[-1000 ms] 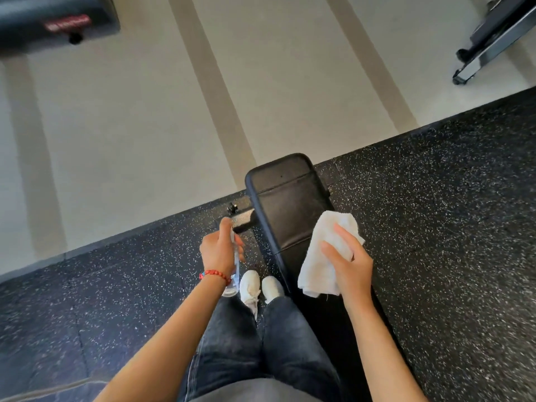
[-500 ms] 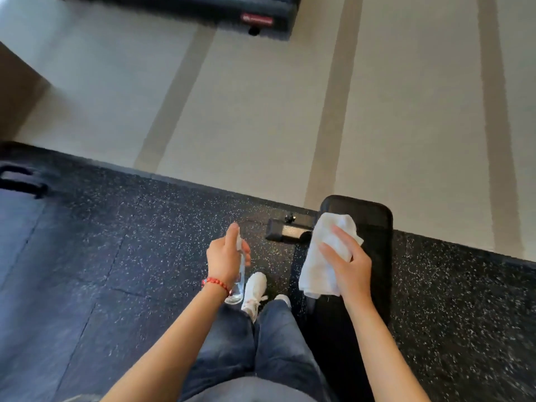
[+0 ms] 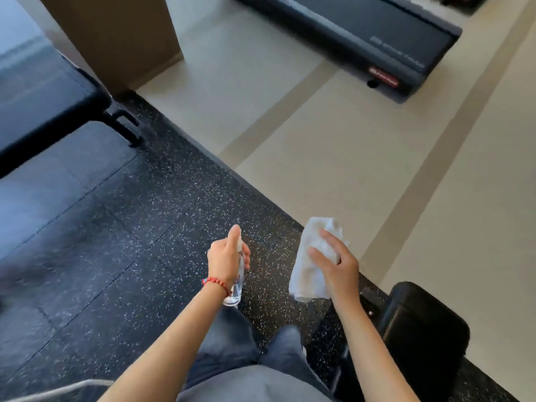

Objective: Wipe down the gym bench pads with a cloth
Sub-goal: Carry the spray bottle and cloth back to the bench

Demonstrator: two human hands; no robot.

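My right hand (image 3: pixel 338 268) holds a crumpled white cloth (image 3: pixel 311 271) in the air above the speckled black rubber floor, left of a black bench pad (image 3: pixel 423 323) at the lower right. My left hand (image 3: pixel 227 261) grips a small clear spray bottle (image 3: pixel 236 288), with the forefinger up on its nozzle. A second black bench pad (image 3: pixel 37 91) stands at the far left, blurred. Neither hand touches a pad.
A dark treadmill deck (image 3: pixel 377 39) with a red label lies on the beige floor at the top right. A tan column (image 3: pixel 116 36) rises at the top left. My legs in grey jeans (image 3: pixel 232 343) fill the bottom centre.
The view has swung left. The bench pad that lay under the cloth now sits at the lower right, and the cloth is off it. A second bench has come into sight at left.
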